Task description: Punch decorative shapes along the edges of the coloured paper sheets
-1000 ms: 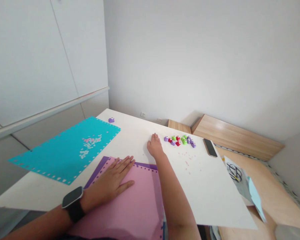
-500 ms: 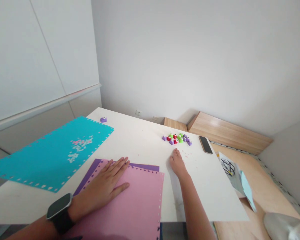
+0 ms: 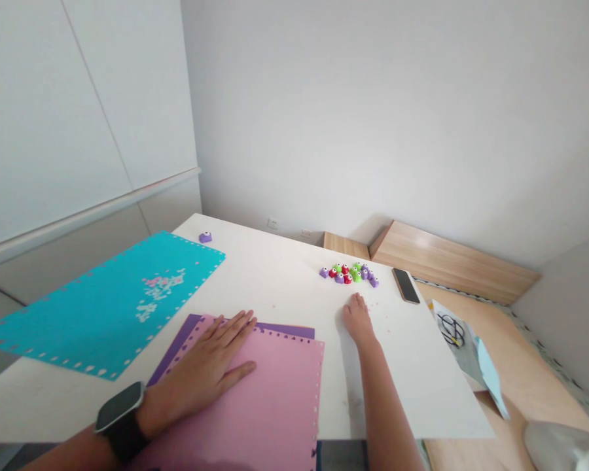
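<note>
My left hand (image 3: 216, 363) lies flat with fingers spread on a pink paper sheet (image 3: 269, 399) that has small shapes punched along its edges. Under it, a purple sheet (image 3: 294, 330) sticks out at the top and left. My right hand (image 3: 359, 320) rests on the white table to the right of the sheets, its fingers bunched together, and whatever they may hold is hidden. Tiny pink paper scraps (image 3: 372, 309) lie beside its fingertips. Just beyond it sits a cluster of small purple, red and green craft punches (image 3: 348, 273).
A turquoise sheet (image 3: 98, 307) with punched edges carries a pile of white and pink cutouts (image 3: 160, 291) at the left. One purple punch (image 3: 205, 237) stands near the far left corner. A phone (image 3: 406, 286) lies by the table's (image 3: 422, 373) right edge.
My right hand has moved slightly to the right over the pink scraps, and fewer of them show now. The left hand stays flat on the pink sheet.
</note>
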`<state>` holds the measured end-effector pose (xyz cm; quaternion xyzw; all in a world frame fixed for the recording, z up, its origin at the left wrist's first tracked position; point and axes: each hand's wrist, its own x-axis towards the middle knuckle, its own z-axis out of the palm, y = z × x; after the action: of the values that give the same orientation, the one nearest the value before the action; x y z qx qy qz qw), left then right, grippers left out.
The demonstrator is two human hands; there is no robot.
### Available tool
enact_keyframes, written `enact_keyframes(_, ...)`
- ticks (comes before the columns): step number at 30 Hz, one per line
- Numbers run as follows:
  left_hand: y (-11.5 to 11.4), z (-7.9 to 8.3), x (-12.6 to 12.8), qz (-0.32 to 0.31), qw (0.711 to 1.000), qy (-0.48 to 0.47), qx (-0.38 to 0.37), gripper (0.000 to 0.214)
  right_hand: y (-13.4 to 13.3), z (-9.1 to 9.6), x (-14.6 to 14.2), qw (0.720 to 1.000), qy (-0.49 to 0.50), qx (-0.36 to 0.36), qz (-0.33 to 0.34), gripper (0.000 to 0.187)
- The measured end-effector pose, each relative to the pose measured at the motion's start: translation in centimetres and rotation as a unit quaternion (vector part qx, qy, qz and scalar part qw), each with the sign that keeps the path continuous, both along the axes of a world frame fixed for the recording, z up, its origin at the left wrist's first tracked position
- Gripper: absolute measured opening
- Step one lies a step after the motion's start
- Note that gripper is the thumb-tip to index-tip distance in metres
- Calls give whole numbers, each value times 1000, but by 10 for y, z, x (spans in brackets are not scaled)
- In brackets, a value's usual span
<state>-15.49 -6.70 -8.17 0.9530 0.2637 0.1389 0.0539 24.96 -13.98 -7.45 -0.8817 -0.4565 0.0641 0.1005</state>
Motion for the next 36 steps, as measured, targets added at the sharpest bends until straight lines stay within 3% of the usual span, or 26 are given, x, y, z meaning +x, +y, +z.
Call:
enact_keyframes(8, -1, 9, 1, -4, 1000, 2, -15, 77, 17, -2, -2, 1000, -2, 22, 15, 64)
enact_keyframes(14, -5, 14, 0, -2, 1000, -10, -25, 75, -11, 8, -1, 1000, -1, 15, -20, 63)
enact_keyframes(17, -6, 15, 0, 3, 1000, 4, -29, 75, -10, 19, -37, 1000, -7, 22, 20, 63)
enact_keyframes(19, -6, 14, 1, 4, 999, 11, -31, 75, 0, 25, -80, 995, -1, 33, 98, 62)
enact_keyframes(22, -5, 9, 1, 3, 999, 15, -29, 75, 22, 30, -151, 953, 48, 75, 289, 62)
enact_keyframes(24, -4, 6, 1, 6, 1000, 13, -28, 75, 32, 31, -183, 929, 81, 77, 353, 60)
enact_keyframes(26, -3, 4, 1, 8, 1000, 10, -28, 76, 35, 30, -196, 920, 102, 62, 374, 58)
enact_keyframes(30, -4, 8, 1, 2, 1000, 1, -31, 75, 14, 24, -165, 940, 98, 40, 325, 59)
enact_keyframes(36, -5, 15, 2, -2, 999, -9, -41, 75, -56, 3, -53, 993, 45, 27, 107, 61)
